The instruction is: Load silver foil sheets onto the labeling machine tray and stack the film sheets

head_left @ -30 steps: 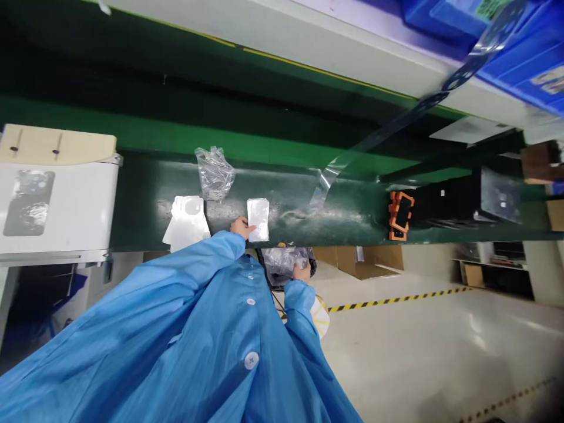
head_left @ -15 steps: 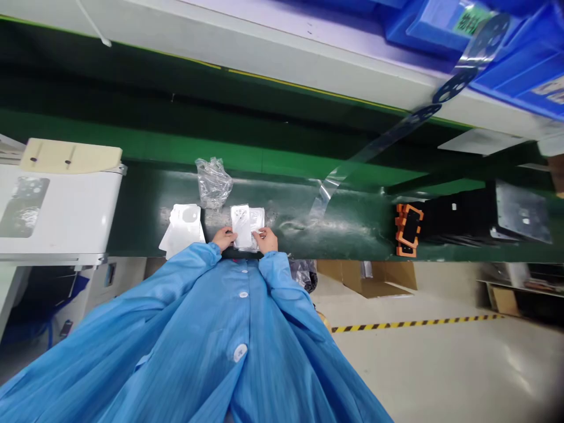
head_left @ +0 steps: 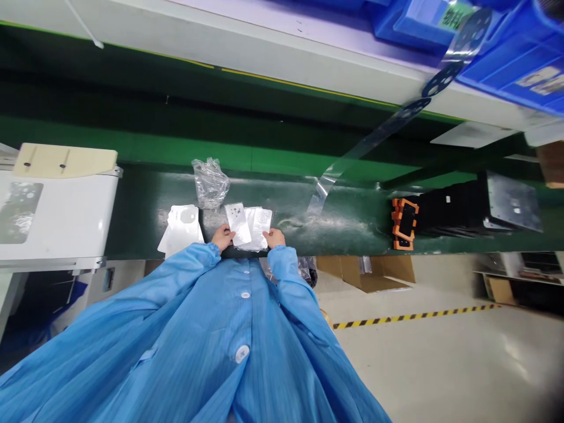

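At the near edge of the dark green bench (head_left: 343, 217), my left hand (head_left: 221, 237) pinches a thin white sheet with a small dark mark, the top sheet (head_left: 238, 223), tilted to the left. My right hand (head_left: 275, 237) grips the small stack of clear-wrapped white sheets (head_left: 259, 225) under and beside it. To the left lies a pile of white cut-out sheets (head_left: 182, 225). Just behind sits a crumpled clear plastic bag (head_left: 210, 183). Both sleeves are blue.
A white machine (head_left: 53, 205) with a beige top stands at the left. Orange-and-black parts (head_left: 404, 223) and a black stack with a metal plate (head_left: 513, 202) lie to the right. Blue bins (head_left: 520, 53) sit on the shelf above. A perforated film strip (head_left: 374, 138) hangs down. Cardboard boxes (head_left: 365, 273) stand under the bench.
My right hand came up from a bag below the bench edge to the stack. Both hands now hold it, and the left has slid the top sheet leftward off the stack.
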### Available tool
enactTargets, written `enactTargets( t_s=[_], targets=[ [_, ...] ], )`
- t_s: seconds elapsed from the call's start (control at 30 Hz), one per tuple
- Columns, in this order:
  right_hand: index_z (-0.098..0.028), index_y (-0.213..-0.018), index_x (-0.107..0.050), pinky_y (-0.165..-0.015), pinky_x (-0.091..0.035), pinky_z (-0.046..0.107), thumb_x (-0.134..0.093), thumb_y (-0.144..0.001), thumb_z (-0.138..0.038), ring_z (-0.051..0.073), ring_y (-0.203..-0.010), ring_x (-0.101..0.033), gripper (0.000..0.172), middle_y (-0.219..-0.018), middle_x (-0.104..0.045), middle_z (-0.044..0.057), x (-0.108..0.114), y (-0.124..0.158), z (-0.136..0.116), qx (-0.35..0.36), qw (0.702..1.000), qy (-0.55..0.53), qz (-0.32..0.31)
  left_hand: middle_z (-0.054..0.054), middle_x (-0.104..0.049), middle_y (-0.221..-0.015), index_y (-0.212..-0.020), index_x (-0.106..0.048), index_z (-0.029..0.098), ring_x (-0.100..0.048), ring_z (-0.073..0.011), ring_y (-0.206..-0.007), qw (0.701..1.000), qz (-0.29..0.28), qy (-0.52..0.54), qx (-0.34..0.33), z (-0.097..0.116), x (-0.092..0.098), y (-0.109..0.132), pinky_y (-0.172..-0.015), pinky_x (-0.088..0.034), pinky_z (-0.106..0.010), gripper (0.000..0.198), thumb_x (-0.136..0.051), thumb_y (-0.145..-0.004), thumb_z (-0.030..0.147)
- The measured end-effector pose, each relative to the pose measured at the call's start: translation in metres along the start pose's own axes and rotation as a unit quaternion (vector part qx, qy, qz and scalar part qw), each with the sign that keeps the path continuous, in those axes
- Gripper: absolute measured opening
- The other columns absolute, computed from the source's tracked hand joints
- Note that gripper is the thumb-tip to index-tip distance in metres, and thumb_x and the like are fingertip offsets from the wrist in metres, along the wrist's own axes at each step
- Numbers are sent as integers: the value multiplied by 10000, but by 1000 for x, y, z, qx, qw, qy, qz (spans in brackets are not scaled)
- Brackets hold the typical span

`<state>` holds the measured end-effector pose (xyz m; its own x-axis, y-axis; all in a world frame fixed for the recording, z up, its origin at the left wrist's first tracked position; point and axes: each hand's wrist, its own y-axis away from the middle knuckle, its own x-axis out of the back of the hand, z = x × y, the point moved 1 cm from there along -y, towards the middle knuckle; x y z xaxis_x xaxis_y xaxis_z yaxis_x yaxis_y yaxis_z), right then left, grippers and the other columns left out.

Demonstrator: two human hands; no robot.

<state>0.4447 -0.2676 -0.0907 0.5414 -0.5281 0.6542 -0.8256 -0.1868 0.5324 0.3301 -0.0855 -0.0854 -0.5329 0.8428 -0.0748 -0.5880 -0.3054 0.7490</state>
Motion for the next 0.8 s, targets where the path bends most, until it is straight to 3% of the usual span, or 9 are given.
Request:
enactTargets(
  t_s=[0.03,0.13,0.2,0.33,0.47,0.6,0.73,0.8],
  targets=[
    [-165,-777,-679,-769,-486,293,-636,-783,-223,221,-811,-667,73,-740,-700,55,4,4,-1,10,1000,-10,9,7,-671,-716,-981,-508,179,-685,-162,-686,1000,-13,4,-13,4,2,5,-661,-585,-280,275,-719,-806,203],
    [-188,-1029,-648,-789,-504,283,-528,-844,-242,198,-882,-671,227,-905,-724,49,9,22,-11,57,996,-65,17,11,-673,-711,-1000,-514,182,-695,-184,-696,997,-58,12,-45,16,10,24,-687,-603,-333,368,-773,-741,221],
    [-197,-1095,-597,-742,-529,288,-521,-852,-313,191,-820,-680,280,-904,-725,43,5,39,-23,100,979,-175,-38,10,-671,-724,-992,-526,184,-695,-190,-699,995,-80,11,-61,22,15,37,-664,-610,-341,403,-801,-704,243],
    [-215,-1035,-563,-614,-537,296,-668,-760,-459,187,-624,-654,382,-758,-706,15,-8,74,-55,143,907,-357,-174,25,-654,-712,-930,-536,187,-666,-173,-623,993,-90,0,-79,31,29,62,-541,-593,-299,453,-851,-623,297],
    [-228,-980,-552,-578,-523,265,-695,-762,-468,164,-599,-637,354,-751,-696,-2,-17,104,-92,157,891,-375,-201,-5,-690,-733,-968,-568,175,-675,-189,-646,989,-95,-5,-110,46,55,89,-563,-589,-302,450,-816,-662,391],
    [-218,-1015,-566,-673,-547,273,-664,-813,-457,171,-730,-667,328,-896,-712,30,-19,125,-121,209,885,-348,-227,-16,-712,-759,-1008,-577,166,-688,-201,-697,985,-39,26,-167,60,79,111,-628,-582,-305,499,-776,-685,488],
    [-191,-1089,-599,-737,-564,321,-608,-859,-486,206,-807,-681,374,-968,-713,64,-20,130,-127,220,897,-330,-194,-29,-724,-745,-963,-579,163,-685,-203,-659,985,-80,13,-149,50,83,126,-575,-547,-275,486,-762,-688,519],
    [-186,-1095,-614,-730,-571,341,-609,-853,-511,225,-802,-687,405,-940,-721,69,-24,130,-121,206,904,-304,-217,-37,-732,-753,-947,-585,161,-686,-204,-665,984,-84,-3,-157,37,84,132,-579,-528,-264,454,-758,-702,502]
  ],
)
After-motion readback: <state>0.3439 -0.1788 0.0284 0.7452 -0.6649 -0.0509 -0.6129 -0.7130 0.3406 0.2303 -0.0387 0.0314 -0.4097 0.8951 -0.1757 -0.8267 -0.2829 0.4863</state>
